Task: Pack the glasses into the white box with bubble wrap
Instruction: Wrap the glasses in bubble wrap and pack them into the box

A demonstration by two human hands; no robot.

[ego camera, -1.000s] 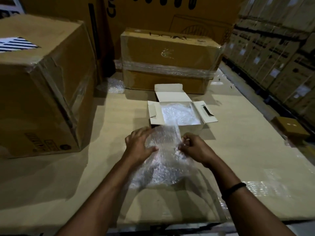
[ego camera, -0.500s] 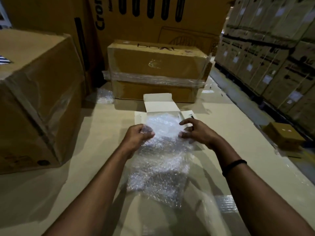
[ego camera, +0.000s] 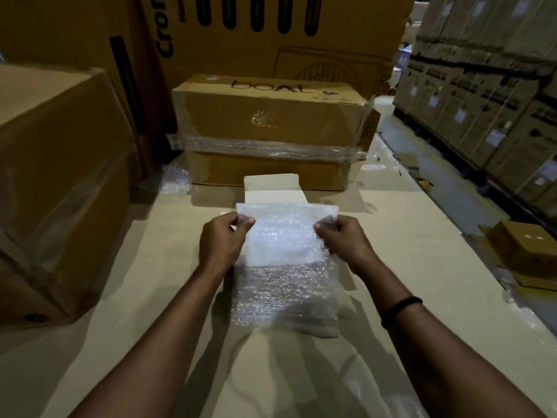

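Head-worn wide view, forward and down, close.

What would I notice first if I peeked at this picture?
The sheet of bubble wrap in the middle, held up flat between the left hand and the right hand, which pinch its top corners. Just behind it the white box pokes out, mostly hidden by the sheet. Farther back sits a taped brown carton, with a big carton at the left.
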